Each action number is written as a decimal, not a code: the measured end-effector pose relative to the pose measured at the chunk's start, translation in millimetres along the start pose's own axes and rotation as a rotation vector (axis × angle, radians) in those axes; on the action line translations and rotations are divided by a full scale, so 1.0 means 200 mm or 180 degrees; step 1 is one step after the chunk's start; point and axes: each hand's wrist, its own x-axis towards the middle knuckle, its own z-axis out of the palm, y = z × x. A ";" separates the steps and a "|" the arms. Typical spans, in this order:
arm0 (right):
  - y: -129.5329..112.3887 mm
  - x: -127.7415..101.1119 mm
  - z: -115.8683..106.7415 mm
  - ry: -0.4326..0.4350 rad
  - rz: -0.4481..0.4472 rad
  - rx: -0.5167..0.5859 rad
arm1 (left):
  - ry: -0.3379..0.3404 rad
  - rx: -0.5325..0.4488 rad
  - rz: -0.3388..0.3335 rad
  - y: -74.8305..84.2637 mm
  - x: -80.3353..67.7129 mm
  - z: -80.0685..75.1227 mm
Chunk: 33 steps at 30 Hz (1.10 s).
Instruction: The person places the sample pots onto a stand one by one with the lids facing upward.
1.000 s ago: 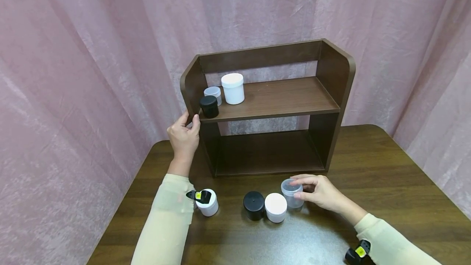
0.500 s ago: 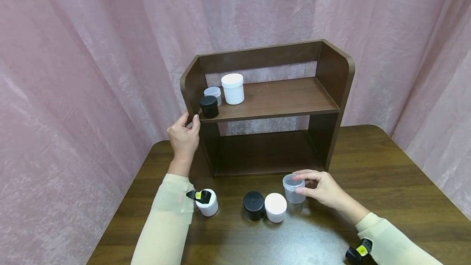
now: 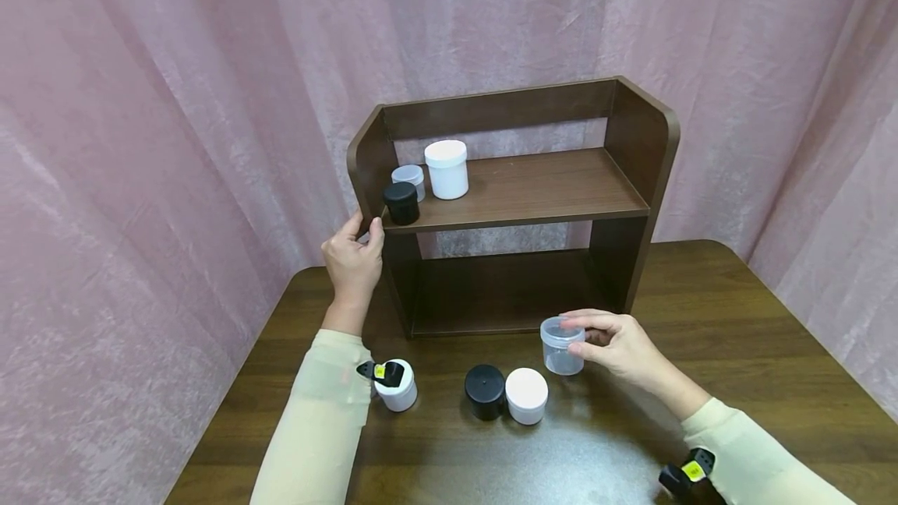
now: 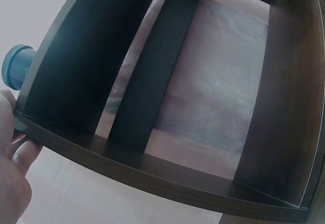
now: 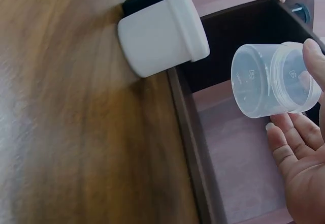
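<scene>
Left hand [image 3: 353, 262] gripping shelf [image 3: 540, 184] edge, right hand [image 3: 624, 349] holding jar [image 3: 560, 357] aloft

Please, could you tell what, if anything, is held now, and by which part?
The right grip holds the clear container by its upper end; the left grip holds the shelf unit by the front edge of its left panel.

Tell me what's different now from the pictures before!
The right hand has moved the clear jar up in the head view, toward the shelf and away from the white jar. It was already holding that jar before, and nothing was let go. The left hand still holds the shelf's side. The white jar, the black jar near it and the jars on the shelf stayed put.
</scene>
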 end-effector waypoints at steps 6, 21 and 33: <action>-0.11 0.07 0.00 -0.0025 -0.0085 0.0070 | -0.0012 0.0012 -0.0001 -0.01 0.00 0.01; -0.35 0.32 -0.01 -0.0081 -0.0321 0.0077 | -0.0063 0.0054 -0.0032 -0.01 0.00 0.02; -0.48 0.52 0.00 -0.0018 -0.0422 -0.0039 | -0.0083 0.0057 -0.0005 -0.01 0.00 0.03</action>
